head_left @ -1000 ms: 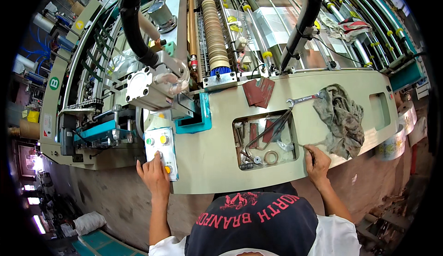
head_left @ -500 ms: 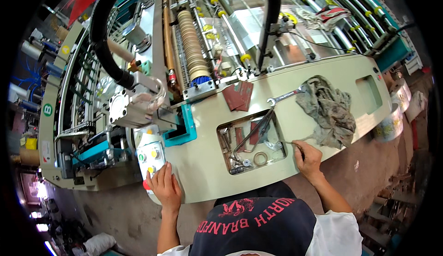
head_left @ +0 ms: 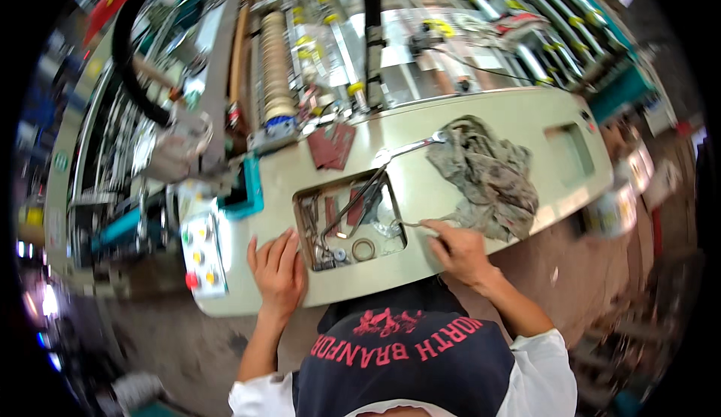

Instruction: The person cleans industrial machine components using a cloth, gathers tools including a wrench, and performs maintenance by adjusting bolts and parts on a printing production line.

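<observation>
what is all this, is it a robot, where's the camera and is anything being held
There is no robot: these are a person's two bare hands, seen from above by a wide fisheye camera worn on the head, which makes straight edges bend. The beige panel is part of a big machine with rollers, such as this ribbed one.

On the panel lie reddish-brown pieces and a wrench, one end at a crumpled grey rag. A recess holds loose parts, including a ring. A button box is at the left.

The left hand, beside the recess, holds nothing visible. The right hand is by a thin strand; I can't tell whether it grips it.
</observation>
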`<state>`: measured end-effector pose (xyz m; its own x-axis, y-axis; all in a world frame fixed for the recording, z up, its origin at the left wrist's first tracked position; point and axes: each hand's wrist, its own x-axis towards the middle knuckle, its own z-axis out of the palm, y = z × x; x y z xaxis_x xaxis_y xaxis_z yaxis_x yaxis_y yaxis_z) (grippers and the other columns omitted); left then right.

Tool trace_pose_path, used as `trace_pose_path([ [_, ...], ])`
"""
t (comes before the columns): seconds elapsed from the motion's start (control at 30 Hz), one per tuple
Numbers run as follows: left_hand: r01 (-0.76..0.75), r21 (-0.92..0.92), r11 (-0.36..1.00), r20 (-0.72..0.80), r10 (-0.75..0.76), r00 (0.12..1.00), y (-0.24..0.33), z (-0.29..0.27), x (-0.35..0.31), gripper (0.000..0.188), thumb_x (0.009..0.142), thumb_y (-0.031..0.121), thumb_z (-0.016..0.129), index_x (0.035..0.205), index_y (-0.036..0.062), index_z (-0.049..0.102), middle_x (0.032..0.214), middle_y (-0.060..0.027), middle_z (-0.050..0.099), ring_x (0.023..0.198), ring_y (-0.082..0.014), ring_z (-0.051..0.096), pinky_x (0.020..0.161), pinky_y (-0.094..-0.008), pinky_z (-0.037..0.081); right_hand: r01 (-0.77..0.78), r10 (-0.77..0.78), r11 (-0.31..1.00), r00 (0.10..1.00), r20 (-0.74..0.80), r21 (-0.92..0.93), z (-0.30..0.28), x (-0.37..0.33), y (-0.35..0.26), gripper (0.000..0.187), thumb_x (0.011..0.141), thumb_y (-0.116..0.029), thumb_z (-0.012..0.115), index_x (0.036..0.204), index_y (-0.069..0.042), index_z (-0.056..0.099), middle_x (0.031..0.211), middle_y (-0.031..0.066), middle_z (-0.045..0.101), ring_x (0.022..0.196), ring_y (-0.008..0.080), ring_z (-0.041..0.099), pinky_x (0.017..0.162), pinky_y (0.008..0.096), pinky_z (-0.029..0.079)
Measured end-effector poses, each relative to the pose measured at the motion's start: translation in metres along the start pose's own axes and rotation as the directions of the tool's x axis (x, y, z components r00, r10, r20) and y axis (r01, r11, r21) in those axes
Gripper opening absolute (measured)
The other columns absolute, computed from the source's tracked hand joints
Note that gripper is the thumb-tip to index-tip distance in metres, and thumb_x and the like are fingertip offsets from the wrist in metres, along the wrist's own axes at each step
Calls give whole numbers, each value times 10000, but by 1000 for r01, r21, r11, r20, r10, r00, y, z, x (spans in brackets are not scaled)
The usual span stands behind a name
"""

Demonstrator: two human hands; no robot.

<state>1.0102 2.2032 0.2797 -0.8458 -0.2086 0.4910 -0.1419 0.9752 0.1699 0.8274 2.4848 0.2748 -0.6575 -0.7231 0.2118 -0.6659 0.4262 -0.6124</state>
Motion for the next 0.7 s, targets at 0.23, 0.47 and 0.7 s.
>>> trace_pose_path([
  [0.23, 174, 28, 984, -9, -174, 985, 63, 17, 0, 416, 800, 55, 653, 1213, 59, 600, 1189, -54, 622, 1012, -234, 554, 1090, -487, 279, 285, -285, 959, 958, -32, -1, -59, 46, 41, 226, 821, -84, 667, 1047, -91, 662, 765, 100, 646, 651, 282, 627, 585, 378, 490],
  [0.47, 367, 163, 916, -86, -357, 930, 75, -1, -39, 419, 811, 70, 646, 1227, 67, 594, 1199, -46, 616, 1060, -223, 554, 1093, -494, 276, 586, -582, 810, 800, 147, 19, -27, 149, -5, 136, 867, -144, 626, 988, -82, 630, 858, 90, 630, 765, 295, 636, 631, 401, 504],
  [0.7, 451, 157, 878, -126, -435, 891, 35, -2, -59, 397, 835, 63, 624, 1230, 62, 592, 1196, -56, 614, 1057, -228, 557, 1088, -503, 283, 565, -546, 823, 813, 204, -49, 61, 261, -61, 225, 885, -187, 601, 1071, -63, 627, 988, 149, 647, 899, 345, 623, 771, 419, 503],
])
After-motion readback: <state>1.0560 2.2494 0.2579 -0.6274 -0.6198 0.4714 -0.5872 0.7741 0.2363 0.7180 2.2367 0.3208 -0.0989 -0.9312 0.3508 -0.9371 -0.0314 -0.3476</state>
